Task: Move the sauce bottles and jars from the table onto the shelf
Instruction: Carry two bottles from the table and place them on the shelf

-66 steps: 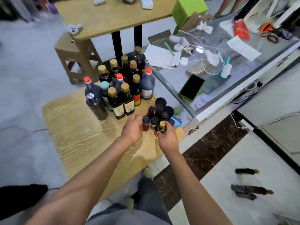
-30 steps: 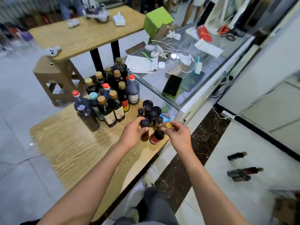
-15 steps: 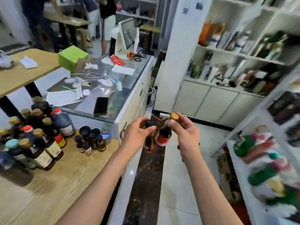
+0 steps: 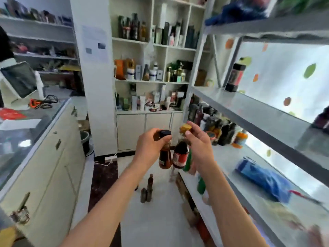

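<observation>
My left hand (image 4: 148,148) grips a small amber bottle (image 4: 165,158) with a black cap by its neck. My right hand (image 4: 200,145) pinches a small dark-red bottle (image 4: 180,155) with a gold cap and a red label at the top. Both bottles hang side by side in mid-air, over the floor, left of the grey metal shelf (image 4: 249,111). On the shelf's lower level, a cluster of dark sauce bottles (image 4: 213,125) stands at the far end. The table is out of view.
A blue bag (image 4: 263,177) lies on the lower shelf level. Three small bottles (image 4: 147,190) lie on the white floor below my hands. A glass-topped counter (image 4: 44,148) runs along the left. White wall shelves (image 4: 151,68) full of goods stand ahead.
I lifted the two small bottles off the wooden table, and the view swung right from the table to the shelving. Both hands have carried the bottles toward the metal shelf.
</observation>
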